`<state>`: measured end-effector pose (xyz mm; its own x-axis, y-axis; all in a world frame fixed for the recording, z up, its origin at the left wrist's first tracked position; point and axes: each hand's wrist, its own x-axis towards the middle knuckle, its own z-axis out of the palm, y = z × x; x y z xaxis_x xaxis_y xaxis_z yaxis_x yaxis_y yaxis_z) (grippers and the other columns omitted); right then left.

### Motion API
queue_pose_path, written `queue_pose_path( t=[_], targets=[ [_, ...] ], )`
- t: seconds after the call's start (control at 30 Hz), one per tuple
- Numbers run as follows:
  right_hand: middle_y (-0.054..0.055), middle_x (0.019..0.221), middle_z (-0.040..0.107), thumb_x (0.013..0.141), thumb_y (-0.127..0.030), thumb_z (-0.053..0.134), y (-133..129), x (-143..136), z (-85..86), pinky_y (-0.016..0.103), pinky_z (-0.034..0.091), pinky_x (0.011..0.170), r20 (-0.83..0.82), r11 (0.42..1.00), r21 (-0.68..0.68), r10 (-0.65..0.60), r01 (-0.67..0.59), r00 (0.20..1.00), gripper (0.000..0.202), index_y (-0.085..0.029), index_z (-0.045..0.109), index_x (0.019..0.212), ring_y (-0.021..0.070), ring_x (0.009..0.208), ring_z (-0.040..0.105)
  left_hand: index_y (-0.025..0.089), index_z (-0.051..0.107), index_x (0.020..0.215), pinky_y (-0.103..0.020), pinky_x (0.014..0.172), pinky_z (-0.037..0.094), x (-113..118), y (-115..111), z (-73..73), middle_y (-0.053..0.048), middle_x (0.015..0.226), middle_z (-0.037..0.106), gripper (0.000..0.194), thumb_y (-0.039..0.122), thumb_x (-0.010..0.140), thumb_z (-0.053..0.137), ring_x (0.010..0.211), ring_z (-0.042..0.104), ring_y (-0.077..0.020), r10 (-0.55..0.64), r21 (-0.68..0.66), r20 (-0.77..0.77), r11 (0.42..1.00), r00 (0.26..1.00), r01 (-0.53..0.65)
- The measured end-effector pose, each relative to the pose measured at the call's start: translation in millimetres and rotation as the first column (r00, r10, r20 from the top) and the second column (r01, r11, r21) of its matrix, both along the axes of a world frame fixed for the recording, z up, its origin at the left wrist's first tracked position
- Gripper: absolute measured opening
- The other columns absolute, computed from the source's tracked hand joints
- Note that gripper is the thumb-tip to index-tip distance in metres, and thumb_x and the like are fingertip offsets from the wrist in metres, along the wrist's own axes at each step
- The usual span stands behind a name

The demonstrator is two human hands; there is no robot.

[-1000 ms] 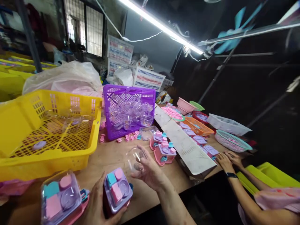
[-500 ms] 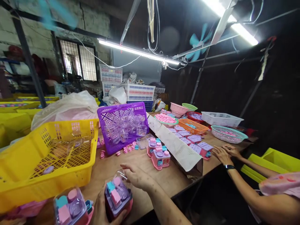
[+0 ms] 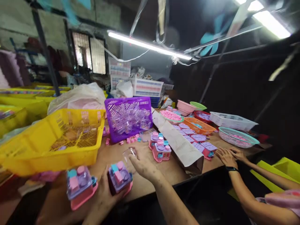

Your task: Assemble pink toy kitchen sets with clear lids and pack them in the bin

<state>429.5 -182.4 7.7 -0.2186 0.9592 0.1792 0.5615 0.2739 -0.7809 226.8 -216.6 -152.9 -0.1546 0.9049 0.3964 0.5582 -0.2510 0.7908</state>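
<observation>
My left hand (image 3: 104,192) grips a small toy playset (image 3: 120,177) by its side at the front of the table. The toy has a purple top with pink and blue pieces over a pink base. Just beyond it, my right hand (image 3: 144,164) holds a clear plastic cover (image 3: 128,153) between thumb and fingers, apart from the toy; some fingers are hidden. A similar toy playset (image 3: 81,184) stands left of my left hand. Two more toy playsets (image 3: 161,150) sit together past my right hand.
A yellow basket (image 3: 93,153) is at left. The purple basket (image 3: 114,136) tilts, full of clear covers. A cardboard strip (image 3: 180,143) divides the table from rows of purple-topped toys (image 3: 198,138). At right rest a co-worker's hands (image 3: 226,156).
My right hand has drawn the clear cover away from the toy's top, toward the far side. My left hand still holds the toy. The camera view has shifted.
</observation>
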Motion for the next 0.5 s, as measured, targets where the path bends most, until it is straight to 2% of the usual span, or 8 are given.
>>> queue_pose_path(
  t=[0.1,0.2,0.27,0.37,0.43,0.5],
  targets=[
    [0.015,0.145,0.074,0.105,-0.035,0.061,-1.1,-22.7,-3.9,0.051,0.052,0.121,0.104,0.998,0.013,0.058,-0.060,0.993,0.050,-0.022,0.063,0.153,0.0330,0.139,0.068,0.018,0.045,0.160,-0.063,0.125,0.053,-0.8,-2.5,5.6,-0.023,0.153,0.066,0.109,0.067,0.074,0.090,0.148,0.064,-0.0448,-0.114,-0.043,0.046,0.992,0.992,0.116],
    [0.020,0.155,0.069,0.102,-0.036,0.066,-1.6,-42.1,-8.1,0.061,0.048,0.124,0.182,0.995,0.021,0.093,-0.098,0.979,0.061,-0.021,0.059,0.161,0.0393,0.147,0.063,0.021,0.040,0.164,-0.064,0.131,0.046,-2.1,-4.4,11.7,-0.024,0.166,0.055,0.113,0.062,0.074,0.096,0.157,0.055,-0.0431,-0.159,0.001,0.068,0.987,0.985,0.159],
    [0.020,0.158,0.068,0.102,-0.037,0.065,-2.6,-46.3,-5.6,0.062,0.048,0.126,0.222,0.992,0.061,0.092,-0.108,0.971,0.059,-0.021,0.063,0.159,0.0393,0.150,0.062,0.024,0.037,0.166,-0.066,0.132,0.044,-2.0,-5.8,14.6,-0.022,0.169,0.052,0.116,0.060,0.074,0.098,0.160,0.052,-0.0437,-0.154,-0.003,0.057,0.988,0.986,0.154],
    [0.016,0.155,0.072,0.105,-0.044,0.062,-3.5,-44.5,5.7,0.060,0.050,0.126,0.297,0.974,0.202,0.037,-0.101,0.954,0.056,-0.022,0.068,0.156,0.0371,0.146,0.066,0.027,0.038,0.166,-0.067,0.132,0.044,-2.6,-7.3,17.0,-0.019,0.166,0.055,0.116,0.059,0.073,0.101,0.159,0.053,-0.0441,-0.185,-0.029,0.033,0.982,0.982,0.186],
    [0.015,0.153,0.073,0.107,-0.051,0.061,-3.5,-44.4,12.7,0.060,0.050,0.126,0.350,0.954,0.279,0.008,-0.113,0.937,0.058,-0.022,0.068,0.156,0.0364,0.144,0.068,0.027,0.035,0.167,-0.068,0.133,0.044,-4.4,-7.2,17.1,-0.021,0.166,0.054,0.120,0.061,0.074,0.101,0.159,0.052,-0.0449,-0.205,-0.030,0.025,0.978,0.978,0.206],
    [0.014,0.157,0.070,0.108,-0.053,0.059,-3.9,-47.6,14.3,0.060,0.047,0.129,0.406,0.944,0.283,0.042,-0.170,0.913,0.060,-0.021,0.067,0.159,0.0359,0.149,0.064,0.026,0.030,0.169,-0.069,0.132,0.044,-6.7,-6.8,15.6,-0.023,0.168,0.051,0.125,0.061,0.073,0.102,0.159,0.052,-0.0460,-0.213,-0.023,0.022,0.977,0.977,0.213]
  ],
)
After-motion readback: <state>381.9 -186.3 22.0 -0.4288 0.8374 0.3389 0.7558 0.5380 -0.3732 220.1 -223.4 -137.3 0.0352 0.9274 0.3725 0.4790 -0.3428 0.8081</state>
